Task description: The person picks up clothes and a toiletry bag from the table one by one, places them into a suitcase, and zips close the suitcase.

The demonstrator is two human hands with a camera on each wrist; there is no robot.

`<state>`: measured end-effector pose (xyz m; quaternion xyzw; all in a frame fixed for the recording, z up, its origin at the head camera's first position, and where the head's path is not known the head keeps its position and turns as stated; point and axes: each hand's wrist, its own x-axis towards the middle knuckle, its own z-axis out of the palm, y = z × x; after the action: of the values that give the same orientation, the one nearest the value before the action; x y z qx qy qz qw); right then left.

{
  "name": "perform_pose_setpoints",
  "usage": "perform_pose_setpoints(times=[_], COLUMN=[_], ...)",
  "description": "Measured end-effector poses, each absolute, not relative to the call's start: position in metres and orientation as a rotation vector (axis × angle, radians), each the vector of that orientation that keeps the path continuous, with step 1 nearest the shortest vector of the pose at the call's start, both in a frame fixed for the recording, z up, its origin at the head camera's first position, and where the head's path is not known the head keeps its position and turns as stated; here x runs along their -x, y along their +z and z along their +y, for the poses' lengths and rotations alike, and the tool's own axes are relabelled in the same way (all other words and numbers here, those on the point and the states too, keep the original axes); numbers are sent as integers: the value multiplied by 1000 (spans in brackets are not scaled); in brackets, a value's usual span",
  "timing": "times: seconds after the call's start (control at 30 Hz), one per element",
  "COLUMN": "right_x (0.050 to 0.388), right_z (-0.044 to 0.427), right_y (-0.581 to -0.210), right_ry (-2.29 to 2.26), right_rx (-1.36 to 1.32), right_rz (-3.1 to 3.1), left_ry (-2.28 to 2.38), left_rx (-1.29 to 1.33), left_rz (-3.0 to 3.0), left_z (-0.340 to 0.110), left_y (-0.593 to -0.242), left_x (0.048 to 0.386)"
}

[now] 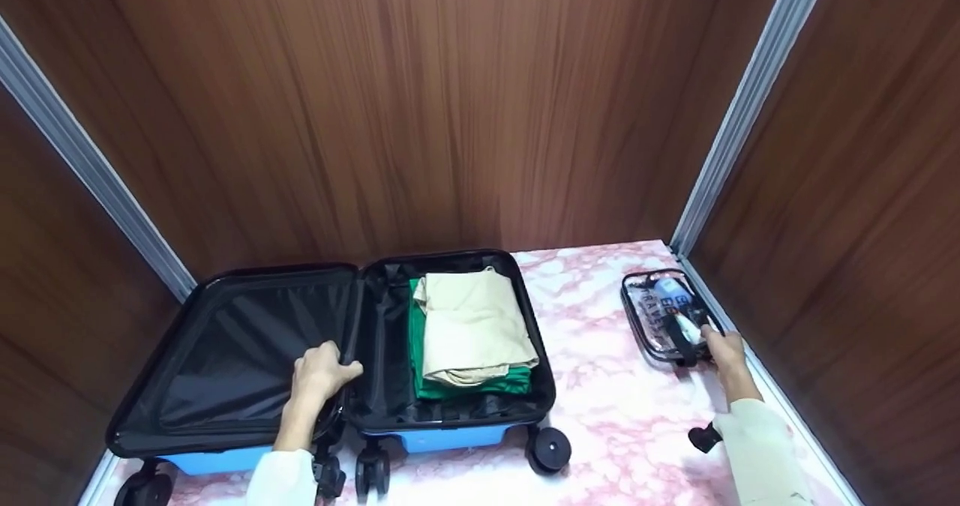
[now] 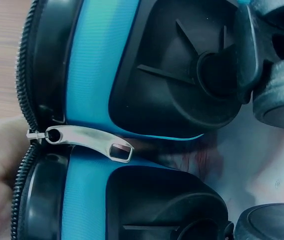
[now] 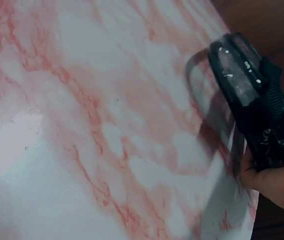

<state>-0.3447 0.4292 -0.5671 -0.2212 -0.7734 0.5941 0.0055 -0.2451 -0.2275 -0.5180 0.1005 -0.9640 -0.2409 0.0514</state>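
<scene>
An open blue suitcase [image 1: 255, 363] with black lining lies flat on the left. Its right half holds a folded beige garment [image 1: 472, 322] on top of a folded green one [image 1: 517, 382]. My left hand [image 1: 319, 371] rests on the middle seam between the halves, thumb out to the right. The left wrist view has a silver zipper pull [image 2: 89, 139] between the two shells. At the far right, my right hand [image 1: 726, 352] grips the near right corner of a clear toiletry bag [image 1: 649, 311] with black trim and small bottles inside. In the right wrist view, the bag looks tilted.
Black suitcase wheels [image 1: 551, 450] stick out at the front. The pink-and-white marbled tabletop [image 1: 589, 341] lies between suitcase and bag. Wood-grain panels [image 1: 450, 116] with metal corner strips [image 1: 750, 109] enclose the back and sides.
</scene>
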Motion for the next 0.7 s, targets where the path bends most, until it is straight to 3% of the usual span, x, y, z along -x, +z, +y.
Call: perform_pose_setpoints(times=[0.13,0.43,0.7], right_x=[344,336,337], right_z=[430,435,434], right_y=[-567,-567,-564], right_ry=[1836,2263,2432], right_rx=[712,859,605], right_rz=[-2450,-2285,-2357], left_ry=[-730,-735,-749], left_rx=[-303,-293,-301], left_rz=[-2944,-2956,-2957], left_z=[-227,-223,-224], left_y=[-519,-518,-518], left_x=[246,246,246])
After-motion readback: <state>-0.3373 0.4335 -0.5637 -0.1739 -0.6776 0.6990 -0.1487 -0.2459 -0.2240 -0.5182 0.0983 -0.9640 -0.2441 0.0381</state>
